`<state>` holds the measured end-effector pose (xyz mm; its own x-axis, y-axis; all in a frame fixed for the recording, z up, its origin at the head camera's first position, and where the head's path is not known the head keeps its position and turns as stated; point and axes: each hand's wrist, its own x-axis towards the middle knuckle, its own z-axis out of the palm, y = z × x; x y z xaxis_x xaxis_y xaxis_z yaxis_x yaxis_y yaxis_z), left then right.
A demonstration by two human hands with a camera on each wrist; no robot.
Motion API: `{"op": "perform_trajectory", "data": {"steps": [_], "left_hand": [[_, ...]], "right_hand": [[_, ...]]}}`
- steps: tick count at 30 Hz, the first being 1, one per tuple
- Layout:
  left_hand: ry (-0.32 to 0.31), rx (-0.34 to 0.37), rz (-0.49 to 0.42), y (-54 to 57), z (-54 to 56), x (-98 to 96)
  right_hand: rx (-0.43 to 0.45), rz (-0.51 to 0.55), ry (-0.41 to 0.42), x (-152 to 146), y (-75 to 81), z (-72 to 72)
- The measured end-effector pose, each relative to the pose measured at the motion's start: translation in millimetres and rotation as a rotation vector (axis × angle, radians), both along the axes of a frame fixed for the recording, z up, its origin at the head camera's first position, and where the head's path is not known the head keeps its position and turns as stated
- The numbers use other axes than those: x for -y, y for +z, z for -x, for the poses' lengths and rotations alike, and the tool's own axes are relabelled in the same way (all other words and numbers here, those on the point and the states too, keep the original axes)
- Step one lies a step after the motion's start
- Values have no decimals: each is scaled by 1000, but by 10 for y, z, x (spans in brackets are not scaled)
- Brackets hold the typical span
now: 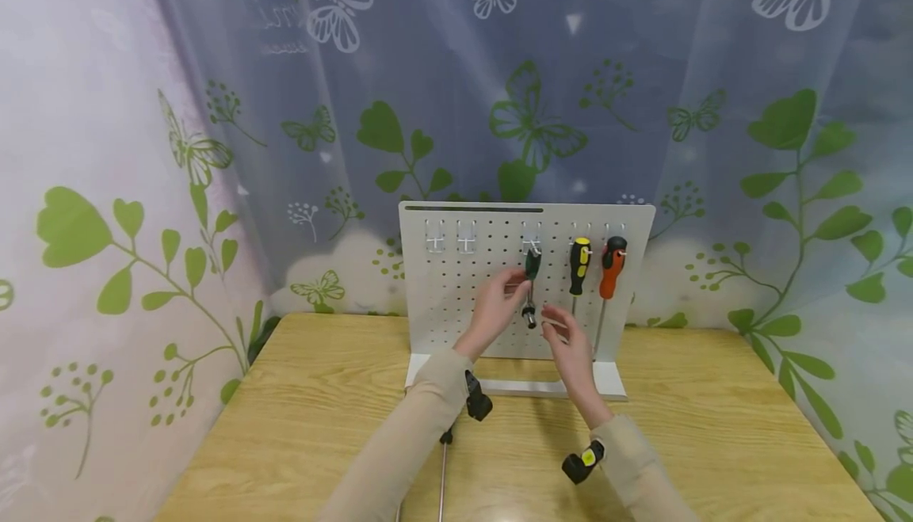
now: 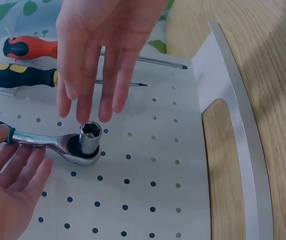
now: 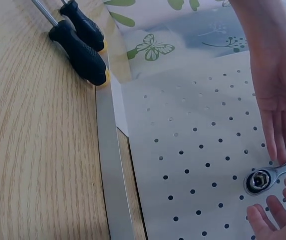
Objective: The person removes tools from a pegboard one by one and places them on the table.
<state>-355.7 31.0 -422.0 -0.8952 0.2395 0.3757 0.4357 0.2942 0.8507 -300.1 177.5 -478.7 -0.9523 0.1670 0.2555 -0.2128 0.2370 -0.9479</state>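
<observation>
One left hand [image 1: 494,308] pinches the silver, green-handled ratchet wrench [image 2: 39,139] before a white perforated pegboard [image 1: 437,312]; the right hand [image 1: 571,349] hovers nearby, loosely outstretched. Hanging seems underway; secure seating should precede release.

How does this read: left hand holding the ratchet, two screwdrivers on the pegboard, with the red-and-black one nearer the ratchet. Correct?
Not quite: the yellow-and-black screwdriver is nearer the ratchet; the red-and-black screwdriver hangs beyond it, farther right on the pegboard, as the head view shows. The left hand does hold the ratchet.
</observation>
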Motion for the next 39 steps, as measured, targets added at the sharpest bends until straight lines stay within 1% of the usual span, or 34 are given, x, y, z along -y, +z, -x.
{"op": "perform_trajectory", "data": {"steps": [3,7,10,14,15,17,21,25,33,39], "left_hand": [[12,1,9,9,0,-24],[25,-9,28,17,-16,-51],[30,2,37,23,-38,-57],[14,31,14,25,-58,-56],[7,36,4,25,-63,-54],[-6,47,-15,26,-69,-48],[-23,60,-55,43,-93,-33],[-25,69,-86,66,-111,-31],[-31,72,-131,115,-132,-54],[-38,70,-143,130,-173,-48]], "right_hand": [[8,9,11,2,-15,10],[-22,0,6,6,-56,15],[-34,32,38,-1,-87,20],[17,117,110,-11,-83,-1],[32,129,116,-13,-84,-5],[41,131,113,-2,-80,-21],[31,133,94,21,-83,-43],[18,179,98,38,-83,-72],[8,251,113,43,-64,-147],[8,275,98,55,-30,-193]]}}
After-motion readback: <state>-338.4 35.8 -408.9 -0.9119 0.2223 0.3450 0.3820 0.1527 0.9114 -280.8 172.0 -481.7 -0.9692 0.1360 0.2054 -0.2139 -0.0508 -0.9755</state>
